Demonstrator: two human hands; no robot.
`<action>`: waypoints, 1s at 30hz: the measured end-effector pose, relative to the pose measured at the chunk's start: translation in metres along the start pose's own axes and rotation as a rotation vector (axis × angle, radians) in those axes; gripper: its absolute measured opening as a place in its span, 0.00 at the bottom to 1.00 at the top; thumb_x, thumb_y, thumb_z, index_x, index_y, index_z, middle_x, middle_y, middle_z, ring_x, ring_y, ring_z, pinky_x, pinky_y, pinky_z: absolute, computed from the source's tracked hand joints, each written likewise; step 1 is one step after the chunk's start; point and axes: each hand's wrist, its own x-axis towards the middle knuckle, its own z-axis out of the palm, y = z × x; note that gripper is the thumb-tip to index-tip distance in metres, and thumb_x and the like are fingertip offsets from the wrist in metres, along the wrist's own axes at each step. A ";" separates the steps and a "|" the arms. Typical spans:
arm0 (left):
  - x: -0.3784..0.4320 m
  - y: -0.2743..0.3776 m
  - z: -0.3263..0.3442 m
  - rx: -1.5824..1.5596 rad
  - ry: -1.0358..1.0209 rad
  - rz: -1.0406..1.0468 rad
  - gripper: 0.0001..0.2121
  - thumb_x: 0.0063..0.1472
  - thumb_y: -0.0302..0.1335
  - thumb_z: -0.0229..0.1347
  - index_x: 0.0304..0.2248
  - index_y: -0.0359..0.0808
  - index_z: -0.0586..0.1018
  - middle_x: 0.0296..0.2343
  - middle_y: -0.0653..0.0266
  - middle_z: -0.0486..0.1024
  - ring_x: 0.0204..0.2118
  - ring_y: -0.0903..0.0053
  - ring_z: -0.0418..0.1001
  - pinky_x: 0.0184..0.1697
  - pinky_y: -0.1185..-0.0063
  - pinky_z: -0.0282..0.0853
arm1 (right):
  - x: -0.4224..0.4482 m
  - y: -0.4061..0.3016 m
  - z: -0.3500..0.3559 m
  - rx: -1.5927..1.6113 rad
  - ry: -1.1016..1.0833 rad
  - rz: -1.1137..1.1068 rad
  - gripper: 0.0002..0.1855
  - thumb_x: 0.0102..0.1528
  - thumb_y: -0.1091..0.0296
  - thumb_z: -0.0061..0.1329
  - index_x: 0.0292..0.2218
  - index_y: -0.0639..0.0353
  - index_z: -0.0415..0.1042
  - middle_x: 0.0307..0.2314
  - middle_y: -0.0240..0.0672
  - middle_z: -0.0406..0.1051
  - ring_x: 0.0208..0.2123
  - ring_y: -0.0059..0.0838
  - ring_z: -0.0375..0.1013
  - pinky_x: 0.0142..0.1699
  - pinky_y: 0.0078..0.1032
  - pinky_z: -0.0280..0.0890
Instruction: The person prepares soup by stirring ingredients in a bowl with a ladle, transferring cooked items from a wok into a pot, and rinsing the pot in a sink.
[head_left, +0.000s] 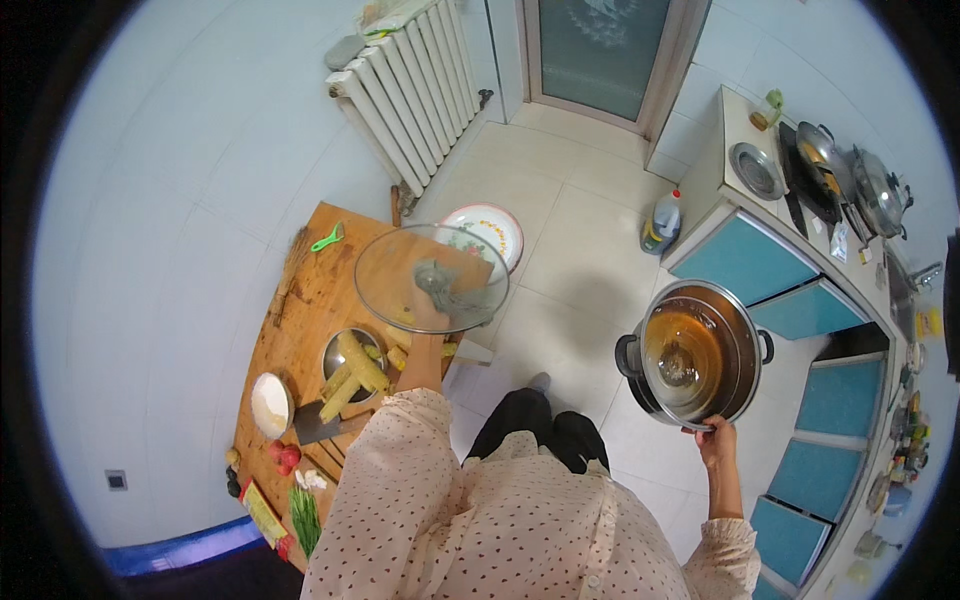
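Note:
A round glass lid (382, 281) hangs over the far edge of the wooden table, my left hand (429, 304) under it at its knob; a grey cloth-like thing shows through the glass there. My right hand (716, 441) grips the near rim of a deep metal pot (645, 394) with black side handles. A glass bowl or second lid seems to sit in the pot's mouth; which one I cannot tell. On the table, peeled yellow corn cobs (361, 364) lie across a metal bowl (330, 352), beside a cleaver (316, 422) and a white bowl (271, 405).
The wooden table (315, 289) also bears a green peeler (328, 238), tomatoes (284, 456) and green stalks (304, 517). Behind it is an enamel basin (514, 232). A plastic jug (663, 221) stands on the floor by the counter (739, 169), which holds pans and a metal plate (756, 171).

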 end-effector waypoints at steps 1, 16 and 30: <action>0.008 -0.007 -0.012 -0.011 0.002 -0.049 0.09 0.61 0.35 0.45 0.33 0.39 0.71 0.29 0.67 0.70 0.32 0.79 0.68 0.36 0.78 0.66 | -0.003 0.000 -0.001 -0.006 0.026 0.003 0.07 0.44 0.80 0.39 0.29 0.68 0.63 0.19 0.40 0.68 0.16 0.37 0.72 0.14 0.17 0.64; 0.016 -0.012 -0.078 0.040 0.133 -0.295 0.09 0.60 0.33 0.46 0.33 0.37 0.71 0.28 0.66 0.70 0.29 0.78 0.67 0.34 0.78 0.66 | -0.027 0.012 0.033 0.201 0.135 0.073 0.02 0.45 0.81 0.40 0.22 0.64 0.64 0.18 0.36 0.66 0.14 0.31 0.68 0.14 0.16 0.62; -0.011 -0.001 -0.033 0.199 -0.004 -0.360 0.09 0.60 0.32 0.46 0.33 0.36 0.71 0.28 0.66 0.70 0.29 0.80 0.67 0.33 0.82 0.65 | -0.031 -0.013 0.055 0.163 0.236 -0.036 0.04 0.46 0.80 0.42 0.28 0.66 0.63 0.20 0.39 0.66 0.20 0.36 0.70 0.16 0.21 0.63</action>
